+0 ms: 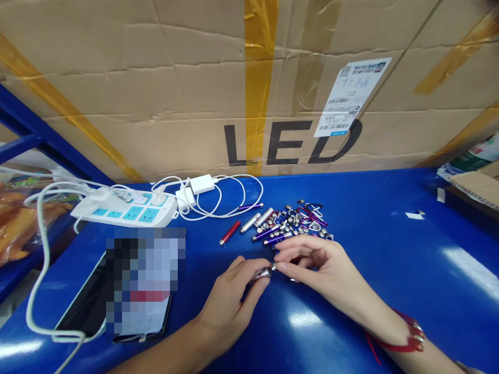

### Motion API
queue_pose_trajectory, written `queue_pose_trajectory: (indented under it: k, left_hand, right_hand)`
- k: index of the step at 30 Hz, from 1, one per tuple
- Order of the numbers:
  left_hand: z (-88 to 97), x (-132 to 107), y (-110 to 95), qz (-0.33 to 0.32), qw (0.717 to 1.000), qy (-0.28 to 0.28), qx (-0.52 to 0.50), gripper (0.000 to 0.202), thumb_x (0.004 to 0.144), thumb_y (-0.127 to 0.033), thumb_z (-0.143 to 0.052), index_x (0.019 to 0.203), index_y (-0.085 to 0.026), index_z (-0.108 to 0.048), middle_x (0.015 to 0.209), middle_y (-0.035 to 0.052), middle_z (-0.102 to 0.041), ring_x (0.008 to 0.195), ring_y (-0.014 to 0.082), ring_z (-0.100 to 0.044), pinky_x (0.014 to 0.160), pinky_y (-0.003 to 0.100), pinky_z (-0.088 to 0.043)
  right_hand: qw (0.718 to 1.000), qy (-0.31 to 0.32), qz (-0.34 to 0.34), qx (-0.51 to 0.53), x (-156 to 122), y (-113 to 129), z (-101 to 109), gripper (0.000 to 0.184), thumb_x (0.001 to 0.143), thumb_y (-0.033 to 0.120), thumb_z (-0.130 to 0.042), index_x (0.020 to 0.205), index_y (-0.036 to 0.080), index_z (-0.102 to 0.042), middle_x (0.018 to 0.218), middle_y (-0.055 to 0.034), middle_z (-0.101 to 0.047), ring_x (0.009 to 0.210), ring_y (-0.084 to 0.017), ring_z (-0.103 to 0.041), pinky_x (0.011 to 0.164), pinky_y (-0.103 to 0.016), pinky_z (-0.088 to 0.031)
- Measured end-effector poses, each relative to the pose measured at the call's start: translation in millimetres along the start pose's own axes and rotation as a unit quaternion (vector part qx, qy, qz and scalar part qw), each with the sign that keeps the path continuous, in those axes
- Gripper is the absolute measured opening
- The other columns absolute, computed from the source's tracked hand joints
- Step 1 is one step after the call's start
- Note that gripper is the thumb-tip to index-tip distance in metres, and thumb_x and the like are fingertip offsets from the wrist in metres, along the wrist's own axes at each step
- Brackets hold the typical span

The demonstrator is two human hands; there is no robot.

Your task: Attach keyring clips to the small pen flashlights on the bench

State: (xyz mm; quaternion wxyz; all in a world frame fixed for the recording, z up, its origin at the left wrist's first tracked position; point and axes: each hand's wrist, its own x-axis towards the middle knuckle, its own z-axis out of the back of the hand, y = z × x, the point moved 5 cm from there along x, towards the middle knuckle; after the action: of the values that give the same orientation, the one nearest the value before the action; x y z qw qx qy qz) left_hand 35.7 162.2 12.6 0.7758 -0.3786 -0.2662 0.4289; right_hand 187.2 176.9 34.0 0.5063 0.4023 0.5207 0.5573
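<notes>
Low over the blue table, my left hand (pixel 228 293) grips a short silver metal tube (pixel 260 274), like a mini flashlight body, between thumb and fingers. My right hand (pixel 323 265) pinches a small round silver piece (pixel 273 267) at the tube's end; whether it is a button cell or a cap I cannot tell. Just beyond the hands is a pile of small silver parts (pixel 290 221), with carabiner clips (pixel 315 209) among them. Beside it lie a red tube (pixel 230 233), a silver tube (pixel 250 223) and a purple tube (pixel 265 233).
At the left, a white power strip (pixel 163 210) with plugs and looping white cables stands behind two phones, one dark (pixel 83 296) and one partly pixelated (pixel 146 291). A large cardboard box (pixel 187 114) marked LED walls off the back. Paper scraps (pixel 414 215) lie right.
</notes>
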Motion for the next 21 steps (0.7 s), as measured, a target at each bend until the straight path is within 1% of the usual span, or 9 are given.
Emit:
queue_pose_trajectory:
  k: [4,7,12,17,21]
  left_hand:
    - [-1.5,0,0,-0.004,1.0,0.003,0.011,0.022,0.089,-0.025,-0.038,0.101,-0.02,-0.056,0.086,0.0027,-0.061,0.077,0.0132,-0.051,0.071,0.024,-0.041]
    - [-3.3,1,1,-0.013,1.0,0.004,0.01,0.024,0.09,-0.026,-0.037,0.101,-0.019,-0.056,0.079,0.0029,-0.06,0.072,0.0133,-0.051,0.071,0.025,-0.043]
    - [-3.5,3,4,-0.023,1.0,-0.001,-0.01,0.024,0.089,-0.024,-0.036,0.099,-0.019,-0.057,0.08,0.0035,-0.06,0.071,0.0125,-0.052,0.072,0.025,-0.044]
    - [-1.1,2,1,-0.027,0.999,-0.007,-0.019,0.023,0.089,-0.022,-0.038,0.101,-0.018,-0.056,0.074,0.0017,-0.058,0.067,0.0114,-0.051,0.068,0.023,-0.042]
    - [0.1,0,-3,-0.039,0.999,-0.001,-0.006,0.024,0.089,-0.022,-0.036,0.102,-0.017,-0.056,0.072,0.0015,-0.057,0.066,0.0116,-0.051,0.069,0.023,-0.042]
  right_hand:
    - [1.0,0.009,-0.017,0.021,-1,-3,-5,0.023,0.067,0.028,-0.07,0.087,0.017,-0.065,0.074,-0.0029,-0.067,0.062,-0.01,-0.062,0.048,-0.016,-0.047]
    - [0.999,0.012,-0.034,0.028,-4,-6,-10,0.022,0.066,0.028,-0.071,0.085,0.017,-0.065,0.072,-0.0028,-0.067,0.061,-0.011,-0.062,0.047,-0.016,-0.046]
    - [0.994,0.041,-0.057,0.082,-6,-11,-18,0.021,0.065,0.028,-0.071,0.083,0.017,-0.065,0.072,-0.0019,-0.068,0.062,-0.011,-0.063,0.051,-0.016,-0.05]
    - [0.991,0.028,-0.057,0.122,-4,-10,-15,0.018,0.064,0.024,-0.071,0.08,0.018,-0.065,0.068,0.0005,-0.067,0.059,-0.01,-0.063,0.05,-0.015,-0.051]
    - [0.991,0.037,-0.057,0.114,-3,-10,-11,0.017,0.063,0.021,-0.072,0.079,0.017,-0.066,0.068,0.0014,-0.068,0.059,-0.009,-0.064,0.054,-0.014,-0.051]
